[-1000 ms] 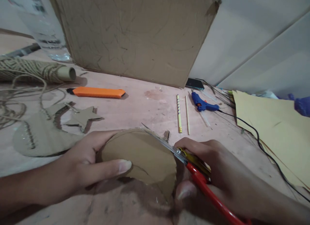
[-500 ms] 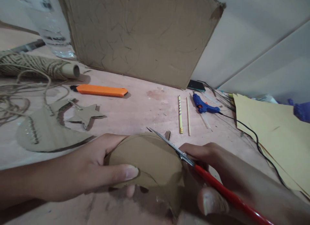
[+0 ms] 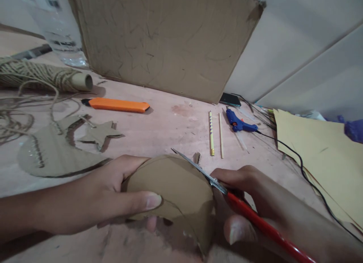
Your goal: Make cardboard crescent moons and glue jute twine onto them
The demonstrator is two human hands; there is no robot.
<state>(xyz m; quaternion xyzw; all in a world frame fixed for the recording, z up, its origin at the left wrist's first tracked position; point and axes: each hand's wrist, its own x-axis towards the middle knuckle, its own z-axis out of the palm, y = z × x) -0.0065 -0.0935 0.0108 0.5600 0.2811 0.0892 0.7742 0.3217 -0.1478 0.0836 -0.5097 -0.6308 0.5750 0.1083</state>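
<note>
A rounded piece of cardboard (image 3: 170,180) with a drawn curved line is gripped by my left hand (image 3: 124,195), thumb on top and fingers beneath. My right hand (image 3: 249,202) holds red-handled scissors (image 3: 252,217), whose blades lie along the cardboard's upper right edge. The blade tips stick out past the far edge, and part of the blades is hidden by the cardboard. To the left of my left hand lie a cardboard crescent moon (image 3: 62,153) threaded with twine and a small cardboard star (image 3: 100,134) tied to it.
An orange utility knife (image 3: 119,104) lies behind my hands, near a twine roll (image 3: 36,76) and a plastic bottle (image 3: 65,40). A large cardboard sheet (image 3: 164,40) stands at the back. Rightward are a pencil (image 3: 211,134), a stick (image 3: 221,136), a corded blue glue gun (image 3: 239,123) and yellowish paper sheets (image 3: 320,153).
My right thumb has moved slightly left and up, towards the scissors' handles. The cardboard and my left hand have barely moved.
</note>
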